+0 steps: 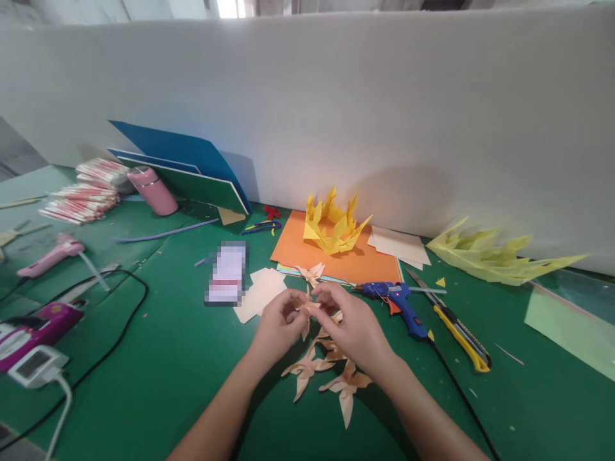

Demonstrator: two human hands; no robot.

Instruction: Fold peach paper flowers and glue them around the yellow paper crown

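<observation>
My left hand and my right hand meet above the green table, fingers pinched together on a small peach folded paper piece. Several more peach folded pieces lie on the table just under and in front of my hands. Another peach piece rests beyond my fingers near an orange sheet, which carries a yellow folded paper crown.
A blue glue gun and a yellow utility knife lie right of my hands. Pale paper squares, a pink bottle, a pink glue gun, cables and a charger sit left. Yellow-green folded paper lies far right.
</observation>
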